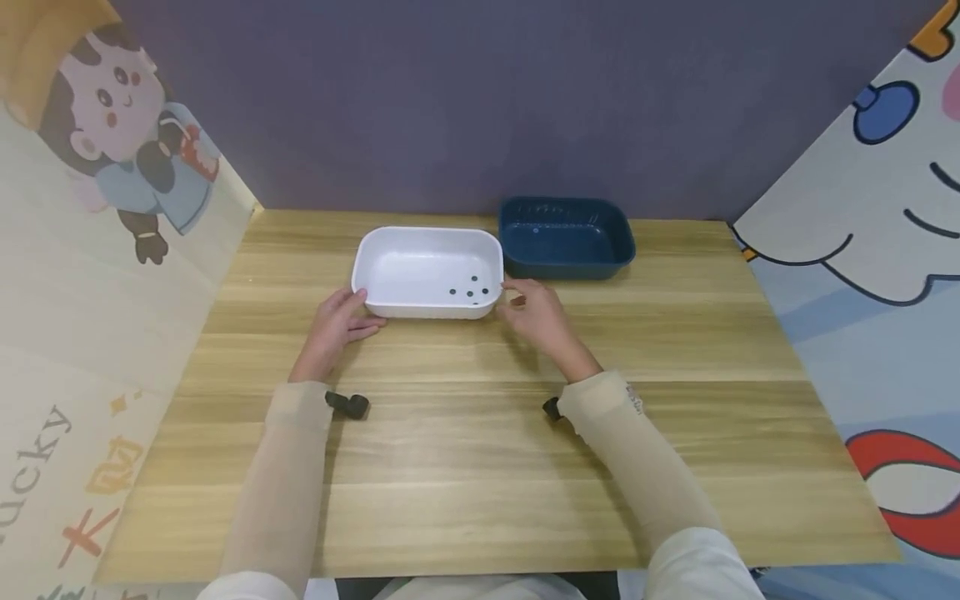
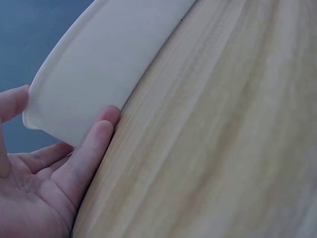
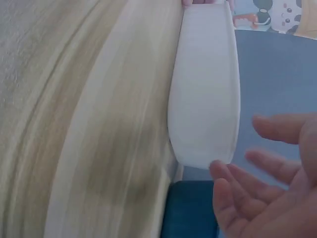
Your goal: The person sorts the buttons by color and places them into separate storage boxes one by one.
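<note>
A white rectangular plastic tub [image 1: 420, 262], with several dark round spots on its floor at the near right, stands on the wooden table. My left hand [image 1: 333, 325] holds its near left corner. In the left wrist view the thumb [image 2: 14, 103] touches the rim, and the other fingers [image 2: 91, 144] lie low against the wall by the tabletop. At the right end is my right hand [image 1: 542, 317]. Its fingers [image 3: 223, 193] are loosely bent by the tub's end in the right wrist view, while the thumb [image 3: 277, 128] stands apart from the rim.
A dark blue tub [image 1: 566, 271] of similar shape stands close beside the white one, to its right and slightly farther back. Behind both rises a grey-purple panel [image 1: 465, 108]. Printed walls flank the wooden table [image 1: 465, 450] on either side.
</note>
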A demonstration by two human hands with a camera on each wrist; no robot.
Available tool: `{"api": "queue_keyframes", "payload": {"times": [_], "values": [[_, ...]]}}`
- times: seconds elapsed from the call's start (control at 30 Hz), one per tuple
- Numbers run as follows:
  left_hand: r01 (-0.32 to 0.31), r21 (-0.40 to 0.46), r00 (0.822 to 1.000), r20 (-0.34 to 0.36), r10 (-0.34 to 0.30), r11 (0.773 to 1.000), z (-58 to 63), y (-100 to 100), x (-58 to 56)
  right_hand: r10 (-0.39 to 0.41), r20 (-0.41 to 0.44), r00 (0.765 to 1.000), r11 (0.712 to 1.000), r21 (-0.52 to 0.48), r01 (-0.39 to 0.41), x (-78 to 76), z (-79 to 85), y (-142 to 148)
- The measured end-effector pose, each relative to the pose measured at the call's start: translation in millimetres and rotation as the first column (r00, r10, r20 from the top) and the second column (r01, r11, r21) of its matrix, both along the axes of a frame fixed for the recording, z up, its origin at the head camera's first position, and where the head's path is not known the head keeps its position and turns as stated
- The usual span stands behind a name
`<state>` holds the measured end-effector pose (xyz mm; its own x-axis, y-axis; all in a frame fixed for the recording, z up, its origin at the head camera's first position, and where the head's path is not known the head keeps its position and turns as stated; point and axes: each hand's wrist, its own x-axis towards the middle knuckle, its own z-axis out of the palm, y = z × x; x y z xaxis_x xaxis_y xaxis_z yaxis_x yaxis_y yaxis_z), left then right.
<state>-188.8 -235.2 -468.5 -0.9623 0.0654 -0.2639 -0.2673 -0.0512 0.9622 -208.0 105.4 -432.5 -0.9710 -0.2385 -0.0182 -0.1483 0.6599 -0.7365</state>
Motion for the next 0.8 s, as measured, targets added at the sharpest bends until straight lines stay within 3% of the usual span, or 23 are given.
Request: {"api": "queue_keyframes", "payload": {"times": [0.1, 0.27, 0.53, 0.8], "values": [[0.002, 0.002, 1.000, -0.001, -0.002, 1.000, -2.4, 0, 0.5, -0.037, 0.040, 0.999, 0.998, 0.051, 0.035, -2.3, -3.2, -3], [0.004, 0.001, 1.000, -0.004, -0.004, 1.000, -4.5, 3, 0.2, -0.037, 0.062, 0.997, 0.989, 0.145, 0.028, -7.3, -9.1, -7], [-0.003, -0.031, 0.999, -0.051, 0.001, 1.000, -24.8, -2, -8.6, -0.039, 0.009, 0.999, 0.992, 0.122, 0.037, -11.1, -15.4, -14], [-0.057, -0.005, 0.997, -0.046, 0.057, 0.998, -21.8, -4, -7.8, -0.038, 0.015, 0.999, 0.991, 0.128, 0.036, -17.7, -13.6, -18]]}}
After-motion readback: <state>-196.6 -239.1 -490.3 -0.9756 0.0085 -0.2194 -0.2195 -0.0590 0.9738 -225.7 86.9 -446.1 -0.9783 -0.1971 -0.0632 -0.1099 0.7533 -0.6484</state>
